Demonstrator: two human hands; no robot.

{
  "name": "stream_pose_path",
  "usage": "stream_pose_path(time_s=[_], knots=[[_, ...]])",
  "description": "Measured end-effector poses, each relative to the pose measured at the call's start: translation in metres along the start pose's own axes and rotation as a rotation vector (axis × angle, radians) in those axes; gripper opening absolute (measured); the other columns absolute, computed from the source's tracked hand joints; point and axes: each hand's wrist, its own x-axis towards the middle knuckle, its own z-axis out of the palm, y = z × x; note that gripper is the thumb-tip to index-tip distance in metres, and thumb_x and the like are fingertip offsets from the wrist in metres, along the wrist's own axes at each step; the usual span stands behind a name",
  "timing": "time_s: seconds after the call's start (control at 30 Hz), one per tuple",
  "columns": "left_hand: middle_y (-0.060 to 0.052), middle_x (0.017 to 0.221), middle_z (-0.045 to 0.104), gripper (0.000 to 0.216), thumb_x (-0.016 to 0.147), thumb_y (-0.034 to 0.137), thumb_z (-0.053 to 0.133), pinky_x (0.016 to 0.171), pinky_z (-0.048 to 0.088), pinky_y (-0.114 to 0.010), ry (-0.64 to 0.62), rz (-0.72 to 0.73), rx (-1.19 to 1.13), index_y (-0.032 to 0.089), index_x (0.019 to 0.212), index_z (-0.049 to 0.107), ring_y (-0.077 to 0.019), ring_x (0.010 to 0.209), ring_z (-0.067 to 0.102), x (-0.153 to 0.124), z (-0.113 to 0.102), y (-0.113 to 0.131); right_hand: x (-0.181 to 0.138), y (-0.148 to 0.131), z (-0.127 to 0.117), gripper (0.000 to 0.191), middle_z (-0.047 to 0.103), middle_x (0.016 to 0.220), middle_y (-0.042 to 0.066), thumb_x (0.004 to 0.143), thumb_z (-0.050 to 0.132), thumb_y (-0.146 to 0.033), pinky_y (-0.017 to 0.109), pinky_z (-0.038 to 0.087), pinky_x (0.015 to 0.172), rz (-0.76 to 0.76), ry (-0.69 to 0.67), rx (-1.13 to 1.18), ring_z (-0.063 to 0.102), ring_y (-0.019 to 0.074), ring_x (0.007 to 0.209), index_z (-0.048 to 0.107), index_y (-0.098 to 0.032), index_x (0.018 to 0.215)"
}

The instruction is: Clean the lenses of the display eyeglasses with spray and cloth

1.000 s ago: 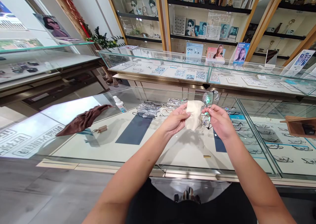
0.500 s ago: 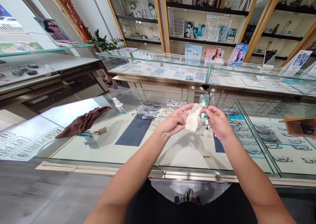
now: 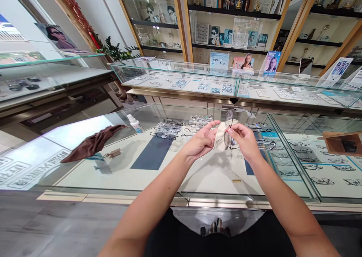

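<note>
My right hand (image 3: 245, 139) pinches a pair of eyeglasses (image 3: 229, 117) by the middle of the frame, and they stand nearly upright with one lens above the other. The lenses look almost edge-on. A cream cleaning cloth (image 3: 220, 139) lies against them, partly covering the lower lens. Palm up, my left hand (image 3: 201, 140) holds the cloth at its fingers, with the index finger stretched along its top edge. Both hands are above the glass display case (image 3: 181, 181). Some left fingertips are hidden behind the cloth.
On the counter at left are a white spray bottle (image 3: 135, 124), a crumpled brown cloth (image 3: 92, 142) and a small tan object (image 3: 113, 153). Several eyeglass frames (image 3: 166, 129) lie beyond my left hand. A brown wooden box (image 3: 341, 144) stands at right.
The eyeglasses have turned more edge-on and shifted slightly left, against the cloth. My right hand has moved a little left with them; my left hand has hardly moved.
</note>
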Motion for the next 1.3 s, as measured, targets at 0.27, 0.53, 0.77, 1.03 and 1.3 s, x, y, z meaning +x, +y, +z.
stream_pose_path(time_s=[0.27,0.53,0.77,1.03,1.3], knots=[[-0.002,0.104,0.071,0.066,0.058,-0.005,0.077,0.083,0.051,-0.025,0.025,0.075,0.038,0.023,0.114,0.056,-0.0143,0.098,0.069,0.001,0.006,-0.004,-0.002,-0.001,0.003,0.038,0.073,0.084,0.002,0.070,0.091,-0.058,0.036,0.052,0.086,0.050,-0.001,0.099,0.064,0.0212,0.086,0.072,-0.026,0.076],[0.002,0.096,0.064,0.062,0.061,0.011,0.095,0.069,0.048,-0.018,0.089,0.155,0.123,0.022,0.106,0.053,-0.0099,0.087,0.067,0.000,0.009,-0.011,-0.004,0.004,0.007,0.038,0.076,0.086,0.001,0.070,0.092,-0.057,0.035,0.053,0.089,0.046,0.002,0.161,0.066,0.0208,0.087,0.072,-0.026,0.077],[0.002,0.095,0.061,0.061,0.063,0.015,0.095,0.064,0.046,-0.018,0.068,0.167,0.232,0.023,0.106,0.052,-0.0101,0.082,0.064,-0.003,0.008,-0.011,-0.008,-0.002,0.010,0.041,0.071,0.084,0.002,0.074,0.088,-0.062,0.035,0.051,0.083,-0.007,-0.006,0.052,0.062,0.0201,0.083,0.070,-0.025,0.075],[0.001,0.096,0.058,0.058,0.065,0.026,0.097,0.064,0.046,-0.020,0.163,0.290,0.364,0.022,0.102,0.052,-0.0130,0.089,0.061,-0.003,0.012,-0.018,-0.008,0.001,0.009,0.042,0.073,0.082,0.001,0.069,0.091,-0.061,0.034,0.052,0.082,0.050,-0.008,0.150,0.063,0.0201,0.083,0.070,-0.026,0.075],[0.001,0.088,0.062,0.053,0.068,0.043,0.097,0.073,0.047,-0.023,0.277,0.298,0.371,0.020,0.089,0.054,-0.0113,0.080,0.058,0.000,0.015,-0.034,-0.009,-0.002,0.012,0.045,0.074,0.085,0.000,0.064,0.095,-0.057,0.031,0.053,0.074,0.139,-0.014,0.355,0.064,0.0175,0.078,0.064,-0.025,0.074]])
